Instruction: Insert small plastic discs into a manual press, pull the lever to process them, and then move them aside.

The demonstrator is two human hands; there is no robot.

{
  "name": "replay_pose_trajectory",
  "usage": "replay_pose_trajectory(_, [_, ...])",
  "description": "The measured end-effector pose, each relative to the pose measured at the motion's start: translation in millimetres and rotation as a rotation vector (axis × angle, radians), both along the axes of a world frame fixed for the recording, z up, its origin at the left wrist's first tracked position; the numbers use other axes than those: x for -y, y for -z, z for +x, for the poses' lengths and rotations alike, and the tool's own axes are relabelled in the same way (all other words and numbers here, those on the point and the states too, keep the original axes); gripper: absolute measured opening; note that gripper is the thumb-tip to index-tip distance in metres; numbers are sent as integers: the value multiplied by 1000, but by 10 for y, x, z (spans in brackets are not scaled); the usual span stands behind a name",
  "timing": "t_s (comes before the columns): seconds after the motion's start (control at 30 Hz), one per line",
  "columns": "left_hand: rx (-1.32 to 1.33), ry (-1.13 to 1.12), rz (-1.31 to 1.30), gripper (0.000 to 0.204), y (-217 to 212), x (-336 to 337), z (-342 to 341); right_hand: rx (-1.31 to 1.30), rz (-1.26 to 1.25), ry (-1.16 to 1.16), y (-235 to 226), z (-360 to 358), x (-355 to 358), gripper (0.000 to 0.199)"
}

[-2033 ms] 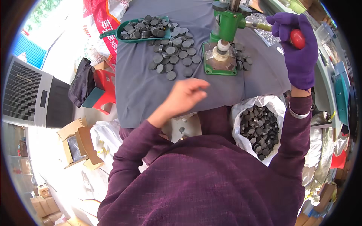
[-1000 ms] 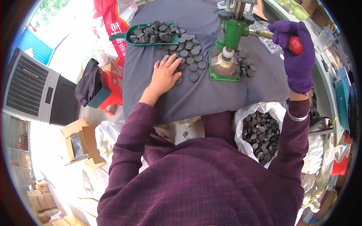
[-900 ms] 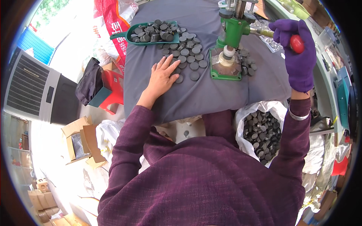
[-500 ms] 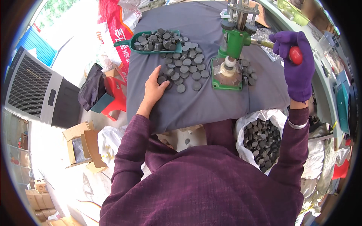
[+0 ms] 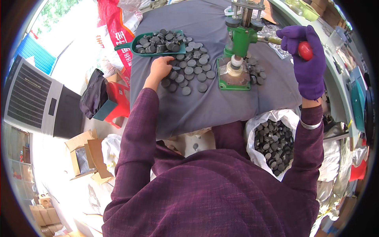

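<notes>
Right hand (image 5: 309,71) clamped around one red knob (image 5: 305,51), left hand (image 5: 160,67), hold unclear, beside dozens of dark discs (image 5: 189,70).

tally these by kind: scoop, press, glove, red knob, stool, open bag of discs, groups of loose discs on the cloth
Green scoop: 1
Green press: 1
Purple glove: 1
Red knob: 1
Red stool: 1
Open white bag of discs: 1
Groups of loose discs on the cloth, one each side of the press: 2
Total: 8
</notes>
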State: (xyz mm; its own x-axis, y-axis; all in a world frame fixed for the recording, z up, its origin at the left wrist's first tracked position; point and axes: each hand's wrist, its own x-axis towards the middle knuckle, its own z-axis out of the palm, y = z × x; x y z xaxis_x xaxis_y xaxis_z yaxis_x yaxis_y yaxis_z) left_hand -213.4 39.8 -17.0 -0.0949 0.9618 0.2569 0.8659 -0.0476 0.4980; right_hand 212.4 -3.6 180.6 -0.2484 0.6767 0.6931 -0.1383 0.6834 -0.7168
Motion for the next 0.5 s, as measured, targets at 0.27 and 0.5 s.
replay_pose_trajectory(0.27, [-153,7,49,34,-15,-19,79,-51,-42,-44,16,39,-35,48])
replay_pose_trajectory(0.5, [-189,-143,21,49,31,-17,42,-36,-22,-1,-12,-26,13,50])
